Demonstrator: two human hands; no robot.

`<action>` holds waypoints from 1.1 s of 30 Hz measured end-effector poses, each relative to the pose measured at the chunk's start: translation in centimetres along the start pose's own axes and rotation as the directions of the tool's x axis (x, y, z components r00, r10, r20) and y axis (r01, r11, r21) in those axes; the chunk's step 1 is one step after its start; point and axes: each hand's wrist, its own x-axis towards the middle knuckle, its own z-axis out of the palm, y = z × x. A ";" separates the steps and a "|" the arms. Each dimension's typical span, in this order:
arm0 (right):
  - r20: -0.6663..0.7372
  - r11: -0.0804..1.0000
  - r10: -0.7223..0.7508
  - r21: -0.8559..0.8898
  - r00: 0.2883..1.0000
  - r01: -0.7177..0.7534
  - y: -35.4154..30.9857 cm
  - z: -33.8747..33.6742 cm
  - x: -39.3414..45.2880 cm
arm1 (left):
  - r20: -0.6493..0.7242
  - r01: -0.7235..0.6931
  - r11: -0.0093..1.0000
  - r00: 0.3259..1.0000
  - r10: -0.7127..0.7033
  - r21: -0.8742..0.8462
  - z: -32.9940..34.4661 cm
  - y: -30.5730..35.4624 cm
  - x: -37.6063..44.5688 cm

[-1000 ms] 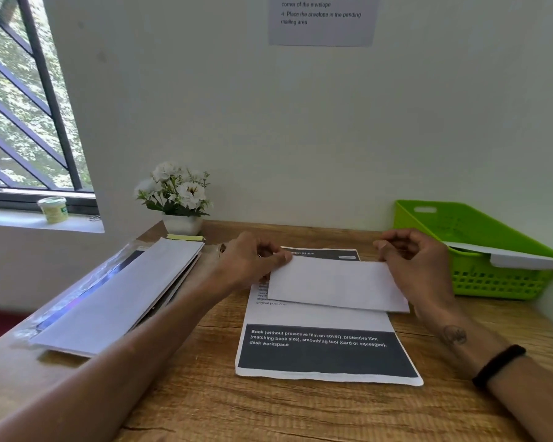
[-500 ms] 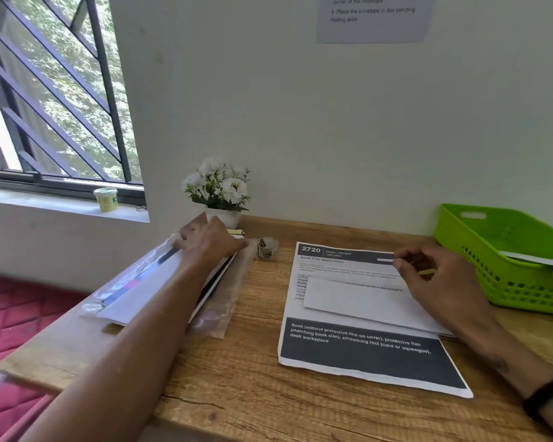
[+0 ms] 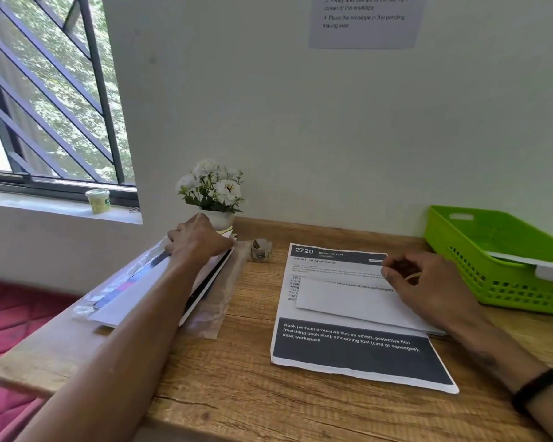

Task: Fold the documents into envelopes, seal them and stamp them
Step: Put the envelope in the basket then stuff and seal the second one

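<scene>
My left hand [image 3: 198, 242] rests, fingers curled down, on the far end of the envelope stack [image 3: 134, 291] in its plastic sleeve. My right hand [image 3: 428, 288], fingers loosely curled, holds down the white envelope [image 3: 342, 303] lying on the printed document [image 3: 358, 352]. The green basket [image 3: 492, 250] holds one white envelope [image 3: 537, 264].

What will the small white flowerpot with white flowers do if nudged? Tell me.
The small white flowerpot with white flowers would probably tip rather than slide: its bouquet is wider than its narrow base. It looks light, so the left hand, right beside it, could easily knock it over.
</scene>
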 end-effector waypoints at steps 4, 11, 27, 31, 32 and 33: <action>0.158 0.991 0.052 -0.131 0.986 -0.031 -0.4 -0.7 0.1 | 0.007 0.023 1.000 1.000 -0.023 0.008 -0.3 -0.3 0.1; 0.414 0.948 0.185 -0.313 0.891 -0.051 -2.0 -2.9 0.1 | -0.045 -0.016 1.000 0.999 0.015 -0.014 -1.0 -0.1 -0.6; 0.436 0.950 0.182 -0.310 0.881 -0.043 -1.0 -2.5 0.5 | 0.087 -0.560 0.810 0.810 0.579 -0.175 1.4 5.7 -7.1; 0.433 0.953 0.195 -0.297 0.880 -0.066 -1.1 -2.3 0.6 | 0.001 -0.659 0.722 0.738 0.674 -0.210 3.0 6.3 -8.9; 0.439 0.955 0.200 -0.289 0.876 -0.073 -1.1 -2.3 0.7 | -0.039 -0.686 0.693 0.716 0.697 -0.220 3.2 6.5 -9.3; 0.443 0.957 0.201 -0.280 0.874 -0.079 -1.0 -2.3 0.7 | -0.084 -0.714 0.666 0.694 0.715 -0.216 3.4 6.7 -9.6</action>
